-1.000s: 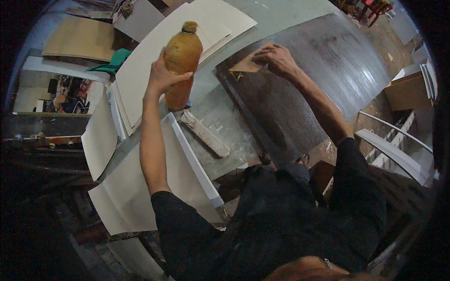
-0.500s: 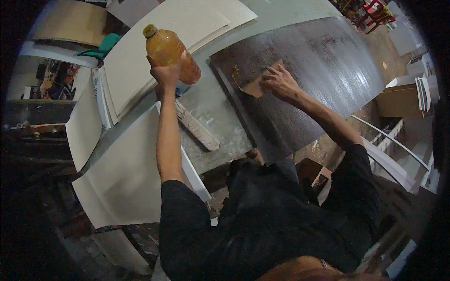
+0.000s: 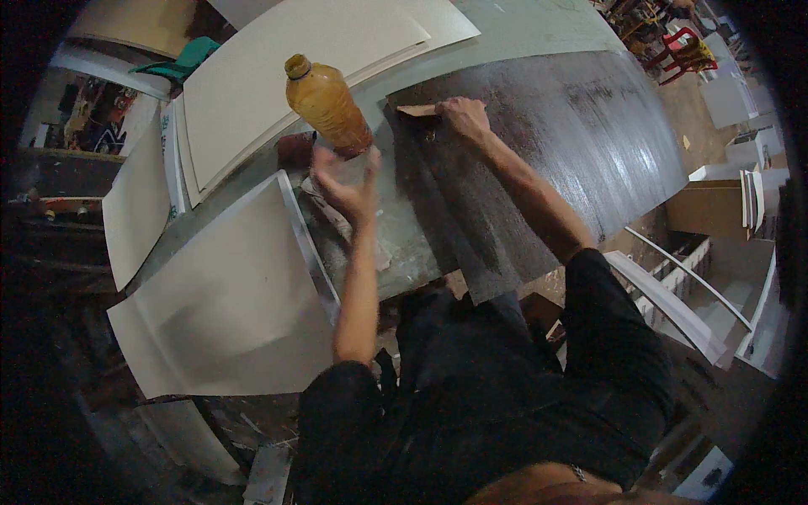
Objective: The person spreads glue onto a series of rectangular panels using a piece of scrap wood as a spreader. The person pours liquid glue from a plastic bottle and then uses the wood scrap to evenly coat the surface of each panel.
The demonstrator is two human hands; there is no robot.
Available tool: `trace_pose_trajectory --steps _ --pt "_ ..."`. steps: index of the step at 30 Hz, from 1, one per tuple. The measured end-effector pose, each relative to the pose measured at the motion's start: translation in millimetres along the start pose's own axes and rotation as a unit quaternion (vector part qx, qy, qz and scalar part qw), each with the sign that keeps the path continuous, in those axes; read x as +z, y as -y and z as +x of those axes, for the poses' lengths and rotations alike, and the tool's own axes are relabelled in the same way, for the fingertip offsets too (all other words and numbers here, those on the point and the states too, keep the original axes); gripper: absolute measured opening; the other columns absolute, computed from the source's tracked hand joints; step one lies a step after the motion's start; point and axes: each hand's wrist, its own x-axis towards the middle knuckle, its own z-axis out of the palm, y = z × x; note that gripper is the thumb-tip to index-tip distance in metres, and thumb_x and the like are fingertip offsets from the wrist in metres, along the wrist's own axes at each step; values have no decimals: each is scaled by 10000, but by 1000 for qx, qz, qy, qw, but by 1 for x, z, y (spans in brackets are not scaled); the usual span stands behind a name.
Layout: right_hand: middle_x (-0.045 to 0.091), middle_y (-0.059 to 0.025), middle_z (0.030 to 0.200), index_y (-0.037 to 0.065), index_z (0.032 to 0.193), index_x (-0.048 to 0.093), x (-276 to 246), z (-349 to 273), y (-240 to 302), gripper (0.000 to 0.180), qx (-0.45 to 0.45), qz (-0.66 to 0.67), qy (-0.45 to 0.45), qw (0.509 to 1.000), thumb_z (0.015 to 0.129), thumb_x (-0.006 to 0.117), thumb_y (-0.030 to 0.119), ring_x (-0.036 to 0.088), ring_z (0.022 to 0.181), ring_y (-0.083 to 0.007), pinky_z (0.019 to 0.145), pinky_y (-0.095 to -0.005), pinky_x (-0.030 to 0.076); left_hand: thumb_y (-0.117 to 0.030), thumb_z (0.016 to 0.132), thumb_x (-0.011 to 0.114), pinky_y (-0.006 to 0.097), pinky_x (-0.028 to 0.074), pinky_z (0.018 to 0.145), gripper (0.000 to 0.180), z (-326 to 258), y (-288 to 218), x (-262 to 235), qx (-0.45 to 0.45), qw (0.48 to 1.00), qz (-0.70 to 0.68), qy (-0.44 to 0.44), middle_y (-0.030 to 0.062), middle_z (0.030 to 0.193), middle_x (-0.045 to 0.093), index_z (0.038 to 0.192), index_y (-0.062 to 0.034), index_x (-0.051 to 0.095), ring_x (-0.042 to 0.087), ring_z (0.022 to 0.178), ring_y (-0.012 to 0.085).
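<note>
An amber plastic bottle (image 3: 328,103) of thick-looking orange-brown liquid, its top uncapped as far as I can see, stands upright on the pale green table (image 3: 412,252). My left hand (image 3: 347,187), slightly blurred, is just in front of the bottle's base, fingers apart and holding nothing. A wide dark sheet (image 3: 581,126) with a wet sheen covers the table's right part. Near its far left corner, my right hand (image 3: 465,116) is closed on a thin flat brown piece of board (image 3: 416,110), whose edge rests against the sheet. A pale narrow bar (image 3: 332,210) lies partly behind my left forearm.
Cream boards (image 3: 278,76) are stacked at the back left, with another pale board (image 3: 227,286) leaning nearer me. A brown block (image 3: 295,150) sits beside the bottle. A red chair (image 3: 680,52) and a cardboard box (image 3: 715,202) stand on the right-hand floor.
My left hand has let go of the bottle, which now stands on the table, and has drawn back toward me. My right hand has moved the brown piece away and left toward the sheet's far corner.
</note>
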Motion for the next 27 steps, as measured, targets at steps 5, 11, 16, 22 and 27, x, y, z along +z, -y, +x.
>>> trace_pose_trajectory --steps 5,11,16,22,27 --pt "700 -101 894 151 939 705 14 -36 34 152 -10 5 -21 1000 888 565 182 706 874 -304 660 -485 539 -438 732 846 396 527 735 650 -147 -62 -28 -299 869 85 385 120 954 703 1193 -41 615 686 801 266" --pt "699 -133 896 128 906 709 15 -82 46 137 -96 60 -25 993 826 600 151 695 832 -315 644 -464 534 -372 792 812 371 523 665 490 -187 -49 -19 -290 909 27 298 105 823 695 1088 -14 656 683 751 244" --pt "706 -156 839 160 963 741 -41 -115 67 164 -118 98 154 976 854 619 182 714 837 -311 685 -464 557 -337 796 812 350 512 635 475 -182 -60 -19 -257 924 25 281 99 784 683 1075 9 647 657 661 214" --pt "710 -135 896 229 1079 736 -80 -33 34 347 -27 76 146 986 783 613 95 677 841 -371 718 -474 544 -330 788 821 355 512 643 436 -191 -47 -23 -338 899 -5 279 99 760 676 1015 -1 647 651 668 211" --pt "719 -114 942 224 1075 737 -36 4 14 311 -106 94 35 989 816 609 108 678 886 -354 757 -454 543 -317 772 838 365 513 630 412 -171 -68 -25 -310 901 53 301 98 743 675 972 -11 647 649 649 219"
